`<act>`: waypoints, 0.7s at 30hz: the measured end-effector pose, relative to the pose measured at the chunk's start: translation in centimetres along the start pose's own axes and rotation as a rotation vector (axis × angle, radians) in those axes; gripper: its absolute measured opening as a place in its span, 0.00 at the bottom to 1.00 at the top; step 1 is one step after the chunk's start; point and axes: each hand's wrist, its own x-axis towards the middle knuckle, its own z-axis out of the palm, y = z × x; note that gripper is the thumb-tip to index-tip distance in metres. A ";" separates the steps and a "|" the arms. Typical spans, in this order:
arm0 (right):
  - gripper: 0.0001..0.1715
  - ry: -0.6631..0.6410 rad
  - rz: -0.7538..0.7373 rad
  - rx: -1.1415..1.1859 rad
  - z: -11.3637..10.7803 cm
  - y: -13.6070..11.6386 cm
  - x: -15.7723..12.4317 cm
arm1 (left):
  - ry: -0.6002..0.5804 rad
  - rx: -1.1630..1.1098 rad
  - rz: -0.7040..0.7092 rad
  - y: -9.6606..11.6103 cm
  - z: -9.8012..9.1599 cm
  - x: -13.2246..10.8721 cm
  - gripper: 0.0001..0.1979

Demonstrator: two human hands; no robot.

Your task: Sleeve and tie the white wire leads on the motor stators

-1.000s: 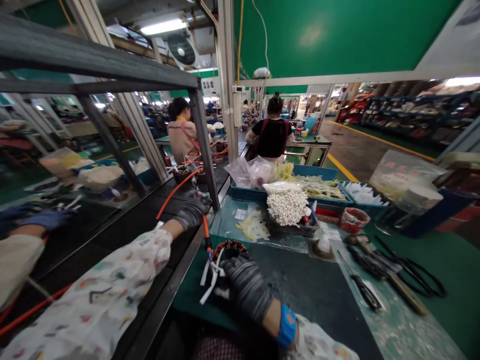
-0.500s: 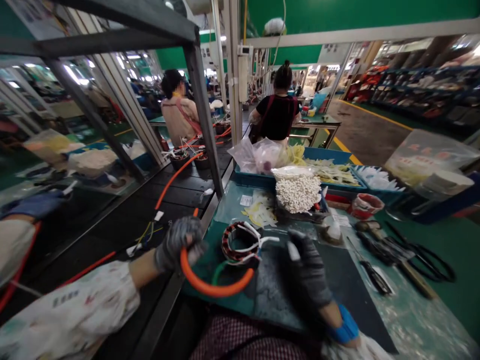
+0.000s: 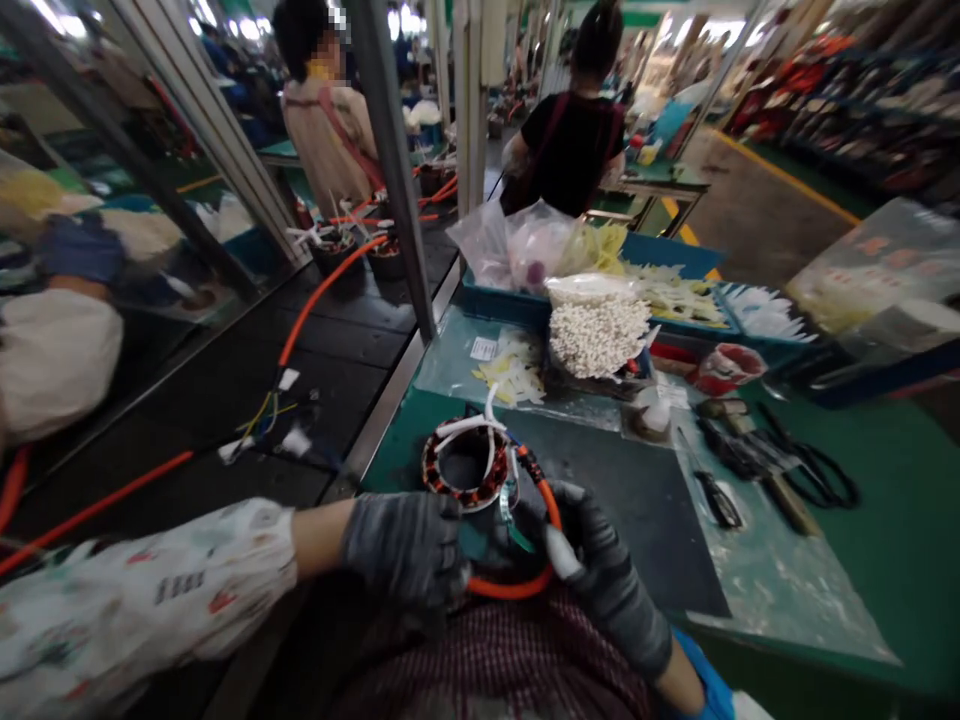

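Fingers (image 3: 420, 560) of the left hand (image 3: 405, 545), in a dark grey knit glove, are curled together at the near edge of the table (image 3: 750, 590), closed over the near end of the orange sleeved cable (image 3: 551, 500), so that its loop is kept from springing open. Fingers of the right hand (image 3: 600, 570), gloved alike, are folded round the white-tipped far part of the same loop; the cable is thus bent into a tight arc between both hands, just beside the round copper-wound stator ring (image 3: 465, 470). The ring is laid flat on the dark rubber mat (image 3: 622, 500) near the table's front left corner, close to the body, where both hands can work over it.

The stator ring is seen as a short hollow cylinder with reddish-brown copper windings round its rim, a dark open bore, and several flat white lead sleeves rising from its top and crossing above the bore. A black braided stretch joins the orange cable to the ring's right side.

Toward the far edge a clear bag of small white pieces (image 3: 596, 330) is stood before a blue plastic tray (image 3: 675, 255). Black-handled scissors (image 3: 810, 465) and other hand tools are laid along the right side. On the black conveyor (image 3: 330, 350) at the left, another orange cable is stretched.
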 end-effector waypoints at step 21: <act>0.14 -0.854 -1.075 -0.635 2.2 -7.6 16.3 | 0.022 0.333 0.002 -7.1 -3.4 -0.9 0.15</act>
